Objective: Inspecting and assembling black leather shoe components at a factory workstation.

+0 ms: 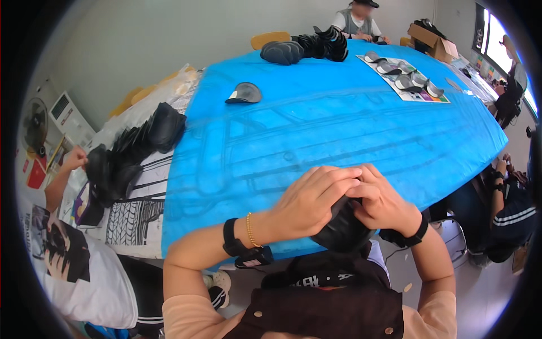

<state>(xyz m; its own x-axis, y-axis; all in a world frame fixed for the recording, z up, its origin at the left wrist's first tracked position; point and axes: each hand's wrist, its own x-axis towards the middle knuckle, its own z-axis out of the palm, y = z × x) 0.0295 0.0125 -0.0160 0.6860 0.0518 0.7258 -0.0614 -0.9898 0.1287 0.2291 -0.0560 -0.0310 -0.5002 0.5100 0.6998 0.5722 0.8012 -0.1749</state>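
A black domed piece [343, 233] is gripped by the closely curled left hand [307, 198] and right hand [385, 204] at a blue-covered table [361, 133].

So from where I'm standing it's a rounded black piece [344, 233], kinda shiny, gripped up top with that bit mostly hidden, right around the blue table's [254, 144] 6 o'clock edge.

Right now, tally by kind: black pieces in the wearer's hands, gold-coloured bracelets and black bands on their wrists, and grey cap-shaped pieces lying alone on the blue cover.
Black piece in left hand and right hand: 1
Gold-coloured bracelet: 1
Black wristbands: 2
Grey cap-shaped piece alone on blue cover: 1
Total: 5
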